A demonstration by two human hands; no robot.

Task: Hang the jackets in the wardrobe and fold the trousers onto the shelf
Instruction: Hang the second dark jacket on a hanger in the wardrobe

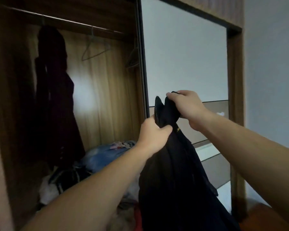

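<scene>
I hold a black jacket [177, 177] up in front of the wardrobe's sliding door; it hangs down from its collar. My left hand [153, 133] grips the collar from below and my right hand [186, 107] pinches its top edge just above. Inside the open wardrobe a dark garment [55, 90] hangs from the rail [70, 22] at the left. Two bare wire hangers hang on the rail: one hanger [94, 49] in the middle and another hanger [132, 59] by the door edge.
A heap of clothes [97, 165], blue denim on top with white and dark pieces below, lies on the wardrobe's floor. The sliding door [183, 60] with grey panels covers the right half. A grey wall [272, 80] stands at the far right.
</scene>
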